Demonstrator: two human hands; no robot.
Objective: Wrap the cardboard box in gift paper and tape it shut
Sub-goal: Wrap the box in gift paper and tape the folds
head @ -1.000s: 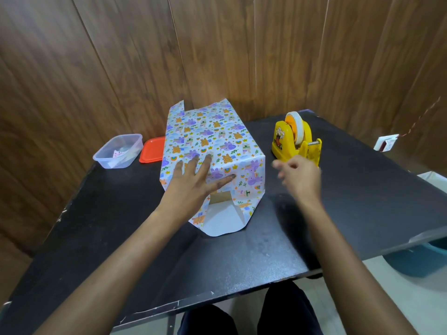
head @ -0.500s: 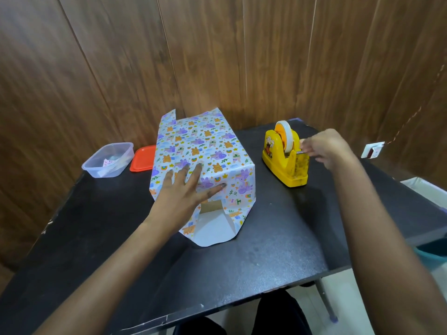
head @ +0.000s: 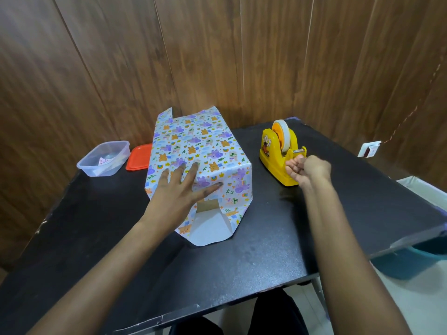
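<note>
Paper (head: 200,146) stays under flat left hand (head: 179,192); right hand (head: 308,170) drew back from dispenser (head: 273,153), curled, contents unclear.

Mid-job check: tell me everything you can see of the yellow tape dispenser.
The tape dispenser is a glossy yellow plastic desk type with a cartoon sticker on its side. A pale tape roll on an orange hub sits upright in its top; a small metal bar crosses its cutter end. It stands upright on the black table, right of the wrapped box and apart from it. The right hand, fingers curled, covers its near end; contact and any held tape cannot be told.
</note>
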